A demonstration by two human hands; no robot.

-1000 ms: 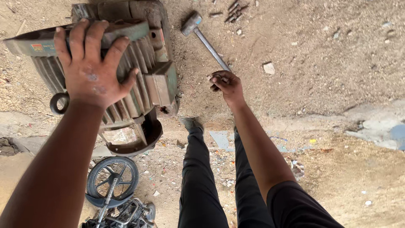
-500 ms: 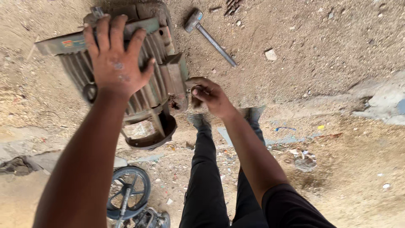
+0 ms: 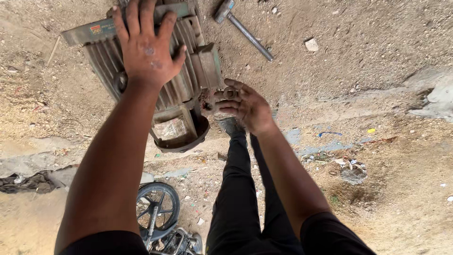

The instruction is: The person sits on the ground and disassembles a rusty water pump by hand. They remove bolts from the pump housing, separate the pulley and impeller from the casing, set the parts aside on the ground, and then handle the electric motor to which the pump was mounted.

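A grey-green finned electric motor [image 3: 188,85] lies on the dirt ground. My left hand [image 3: 146,47] presses flat on top of its ribbed body with the fingers spread. Just right of the motor's side box, my right hand [image 3: 250,108] curls its fingers around a small metal ring [image 3: 230,92]. The motor's round end cover [image 3: 181,137] faces toward me. Much of the motor's top is hidden under my left hand.
A hammer [image 3: 245,30] with a metal handle lies on the dirt beyond the motor. My black-trousered legs [image 3: 236,189] stand below. A small spoked wheel [image 3: 158,208] sits at the bottom left, a dark rag [image 3: 28,182] at the left edge, and a pale stone [image 3: 311,45] near the hammer.
My right hand let go of the hammer's handle, moved left to the motor's side, and now has a small ring in its fingers. My left hand stayed on the motor.
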